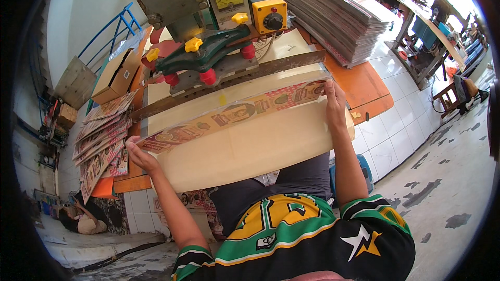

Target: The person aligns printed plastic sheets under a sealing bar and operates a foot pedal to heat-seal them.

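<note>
A long printed strip [219, 118] with a clear plastic layer lies slanted over a cream board [245, 151] in front of me. At its left end my left hand [142, 155] grips the edge, thumb on top. My right hand [335, 101] holds the far right end the same way, fingers along the edge. Just beyond the strip runs the long metal bar [291, 63] of a press. Its green clamp arm [205, 54] stands above, with yellow knobs and red posts. The undersides of both hands are hidden.
A fanned pile of printed pieces [104, 138] lies at the left, near a cardboard box [115, 75]. A tall stack of flat sheets [333, 15] rises at the back right. A yellow control box [269, 14] sits beside the press on the orange table [367, 91]. Other people are in the background.
</note>
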Action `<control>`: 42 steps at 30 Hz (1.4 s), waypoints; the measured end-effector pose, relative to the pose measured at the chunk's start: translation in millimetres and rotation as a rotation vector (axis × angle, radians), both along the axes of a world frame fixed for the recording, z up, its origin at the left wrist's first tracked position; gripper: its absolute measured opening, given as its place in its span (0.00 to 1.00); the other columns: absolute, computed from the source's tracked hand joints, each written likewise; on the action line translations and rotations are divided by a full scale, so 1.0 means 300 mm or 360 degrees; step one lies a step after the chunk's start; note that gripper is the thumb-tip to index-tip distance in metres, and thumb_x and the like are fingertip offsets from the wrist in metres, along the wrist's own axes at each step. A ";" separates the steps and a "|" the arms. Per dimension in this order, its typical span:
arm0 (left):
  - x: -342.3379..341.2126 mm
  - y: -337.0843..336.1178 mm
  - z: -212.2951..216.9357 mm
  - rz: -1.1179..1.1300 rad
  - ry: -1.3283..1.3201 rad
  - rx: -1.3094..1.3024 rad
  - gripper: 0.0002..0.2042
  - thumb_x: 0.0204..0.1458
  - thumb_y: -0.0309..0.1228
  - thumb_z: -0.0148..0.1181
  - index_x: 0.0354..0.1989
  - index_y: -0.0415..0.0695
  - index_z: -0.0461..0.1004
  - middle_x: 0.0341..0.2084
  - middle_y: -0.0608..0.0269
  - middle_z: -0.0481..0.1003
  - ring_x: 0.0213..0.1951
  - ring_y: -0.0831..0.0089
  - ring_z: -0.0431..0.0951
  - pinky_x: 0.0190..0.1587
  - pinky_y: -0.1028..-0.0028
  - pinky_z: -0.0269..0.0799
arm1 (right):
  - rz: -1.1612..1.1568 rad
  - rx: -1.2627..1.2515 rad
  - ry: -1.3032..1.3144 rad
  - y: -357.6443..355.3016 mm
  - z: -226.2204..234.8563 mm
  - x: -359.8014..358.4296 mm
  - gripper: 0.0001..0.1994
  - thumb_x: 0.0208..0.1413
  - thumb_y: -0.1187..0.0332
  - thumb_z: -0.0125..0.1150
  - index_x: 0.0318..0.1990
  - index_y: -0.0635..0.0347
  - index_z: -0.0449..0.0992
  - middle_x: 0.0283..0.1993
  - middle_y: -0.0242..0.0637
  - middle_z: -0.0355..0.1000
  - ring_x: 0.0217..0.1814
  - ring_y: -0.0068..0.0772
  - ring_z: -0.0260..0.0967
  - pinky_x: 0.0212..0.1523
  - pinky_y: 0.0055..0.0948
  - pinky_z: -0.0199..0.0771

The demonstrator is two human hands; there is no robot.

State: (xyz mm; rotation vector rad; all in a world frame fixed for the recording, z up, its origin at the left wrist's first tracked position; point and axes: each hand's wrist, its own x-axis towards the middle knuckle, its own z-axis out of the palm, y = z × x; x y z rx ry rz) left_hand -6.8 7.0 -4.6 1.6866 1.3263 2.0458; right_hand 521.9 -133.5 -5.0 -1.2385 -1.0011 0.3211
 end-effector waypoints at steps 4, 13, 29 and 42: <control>-0.010 0.004 -0.007 -0.0013 -0.0038 -0.0007 0.22 0.72 0.45 0.35 0.37 0.38 0.68 0.35 0.60 0.68 0.42 0.67 0.68 0.53 0.69 0.62 | 0.0019 0.0003 0.0003 -0.003 0.005 -0.005 0.26 0.72 0.48 0.47 0.43 0.67 0.79 0.36 0.32 0.74 0.39 0.24 0.65 0.42 0.27 0.65; -0.015 0.004 -0.006 0.0045 -0.0030 -0.0026 0.22 0.72 0.45 0.37 0.39 0.38 0.69 0.37 0.60 0.69 0.44 0.67 0.68 0.55 0.69 0.61 | 0.0148 0.0033 0.0057 0.011 -0.007 -0.014 0.17 0.65 0.57 0.63 0.36 0.66 0.76 0.28 0.26 0.68 0.33 0.17 0.62 0.36 0.23 0.63; -0.007 0.003 0.010 0.0148 -0.0023 -0.0012 0.22 0.72 0.44 0.36 0.49 0.36 0.68 0.47 0.56 0.69 0.53 0.65 0.67 0.62 0.67 0.57 | 0.0170 0.0034 -0.0131 0.021 -0.033 0.006 0.18 0.62 0.57 0.66 0.32 0.65 0.72 0.23 0.28 0.63 0.29 0.19 0.57 0.31 0.25 0.61; 0.011 -0.004 0.022 0.0190 0.0061 0.0004 0.22 0.72 0.43 0.35 0.46 0.34 0.70 0.46 0.55 0.70 0.51 0.63 0.68 0.61 0.66 0.58 | 0.0301 -0.0060 -0.0115 0.018 -0.040 0.007 0.19 0.62 0.56 0.65 0.47 0.66 0.76 0.34 0.37 0.78 0.34 0.22 0.72 0.38 0.27 0.72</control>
